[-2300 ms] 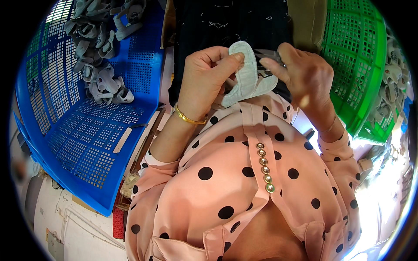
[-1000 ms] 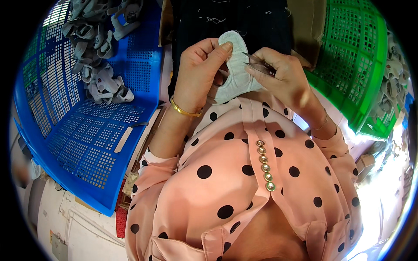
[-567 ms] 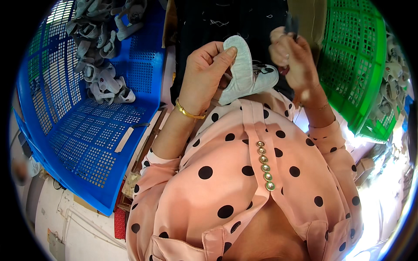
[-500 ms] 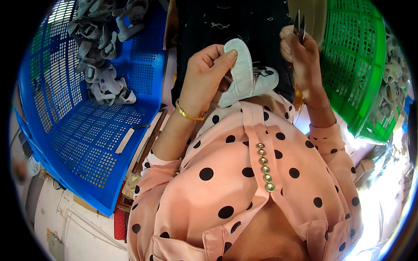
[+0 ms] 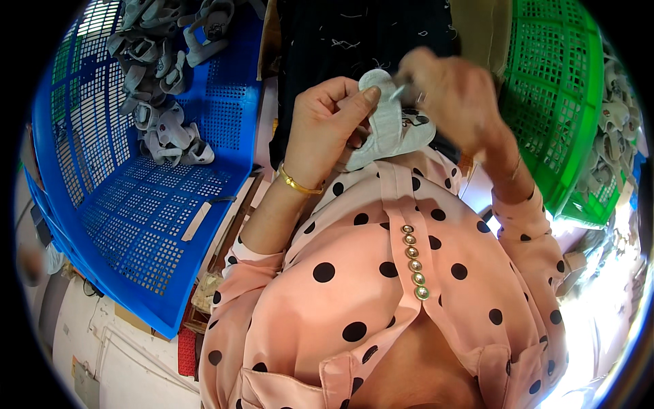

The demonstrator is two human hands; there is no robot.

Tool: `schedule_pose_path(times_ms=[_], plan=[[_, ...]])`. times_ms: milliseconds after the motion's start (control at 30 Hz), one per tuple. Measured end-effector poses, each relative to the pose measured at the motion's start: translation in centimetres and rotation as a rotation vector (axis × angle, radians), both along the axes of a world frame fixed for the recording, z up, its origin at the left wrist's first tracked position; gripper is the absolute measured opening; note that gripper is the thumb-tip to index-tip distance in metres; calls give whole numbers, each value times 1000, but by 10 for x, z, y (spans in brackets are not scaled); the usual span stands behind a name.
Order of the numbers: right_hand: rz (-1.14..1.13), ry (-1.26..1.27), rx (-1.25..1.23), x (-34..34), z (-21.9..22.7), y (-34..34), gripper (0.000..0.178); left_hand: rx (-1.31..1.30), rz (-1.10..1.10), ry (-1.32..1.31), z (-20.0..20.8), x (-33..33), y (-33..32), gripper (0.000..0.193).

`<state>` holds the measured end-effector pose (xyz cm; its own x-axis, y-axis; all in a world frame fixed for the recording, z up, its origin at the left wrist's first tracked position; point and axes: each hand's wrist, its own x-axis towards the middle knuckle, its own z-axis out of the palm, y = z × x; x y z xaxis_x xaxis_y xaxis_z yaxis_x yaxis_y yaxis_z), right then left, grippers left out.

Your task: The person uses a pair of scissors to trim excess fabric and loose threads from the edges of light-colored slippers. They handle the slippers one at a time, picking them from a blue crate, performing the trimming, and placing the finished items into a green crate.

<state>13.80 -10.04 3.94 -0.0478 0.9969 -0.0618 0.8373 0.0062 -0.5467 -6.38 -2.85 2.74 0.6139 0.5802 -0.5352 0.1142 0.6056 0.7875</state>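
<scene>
My left hand (image 5: 332,119) pinches the pale strap-like end of a small cloth shoe (image 5: 385,140) between thumb and fingers. The shoe lies across my lap, its toe with a dark printed figure pointing right. My right hand (image 5: 460,102), smeared by motion, is closed around small metal snips (image 5: 399,93). Their tips are at the edge of the raised strap; whether they touch it I cannot tell. The handles are hidden in my fist.
On the left a blue perforated plastic basket (image 5: 235,174) holds several similar pale shoes (image 5: 170,133). A green basket (image 5: 555,102) stands on the right, with more pale shoes (image 5: 616,116) beyond it. Loose thread ends (image 5: 345,45) lie on the dark cloth over my lap.
My right hand has swung left and inward with the snips, from upright beside the lap to the shoe. My left hand and the shoe's strap have shifted slightly right and down.
</scene>
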Motion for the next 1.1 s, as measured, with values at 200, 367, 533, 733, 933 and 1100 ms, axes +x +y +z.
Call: schedule_pose_path(times_ms=[200,367,533,733,933,1100], plan=[[-475,317,186,9,9,5,22,40,35,22,8,0,-1,19],[-447,83,-38,-5,1,1,23,87,85,-28,17,-2,-1,14],[-480,329,163,-13,36,-6,32,930,0,176,45,7,-1,20],[-286,267,211,-27,65,-1,26,1418,40,-36,43,17,-6,26],[-254,981,-8,5,51,-5,13,1224,-41,5,33,13,13,56],[-489,1291,-172,0,6,-10,16,756,-74,24,11,18,-4,25]])
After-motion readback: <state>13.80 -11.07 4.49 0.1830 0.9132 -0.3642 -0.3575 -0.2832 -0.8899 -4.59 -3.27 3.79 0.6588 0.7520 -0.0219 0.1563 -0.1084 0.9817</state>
